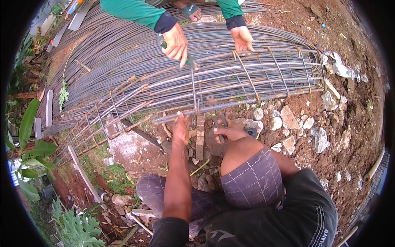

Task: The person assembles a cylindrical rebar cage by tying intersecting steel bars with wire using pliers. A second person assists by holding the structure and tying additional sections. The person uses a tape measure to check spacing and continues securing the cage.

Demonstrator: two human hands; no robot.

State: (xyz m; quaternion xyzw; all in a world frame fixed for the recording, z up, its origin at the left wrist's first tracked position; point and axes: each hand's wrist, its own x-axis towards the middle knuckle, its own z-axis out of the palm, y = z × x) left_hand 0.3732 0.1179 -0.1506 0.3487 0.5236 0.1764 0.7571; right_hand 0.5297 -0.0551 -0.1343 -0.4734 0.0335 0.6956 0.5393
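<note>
In the head view, grasping dark-handled pincers [215,121] in the right hand [231,131], just below the lower bar of a steel rebar cage [257,94]. Holding the left hand [181,129] up near the same bar, with fingertips at its lower side; cannot tell whether clenched on it or released. Stretching, as a cage, beyond both hands and out to either side of them. With a narrow wooden strip [200,138] between the hands, a pale slab [132,148] left of the left hand, whitish stones [289,117] right of the right hand, and, past the cage, a co-worker's hands [175,44] in green sleeves [135,14].
</note>
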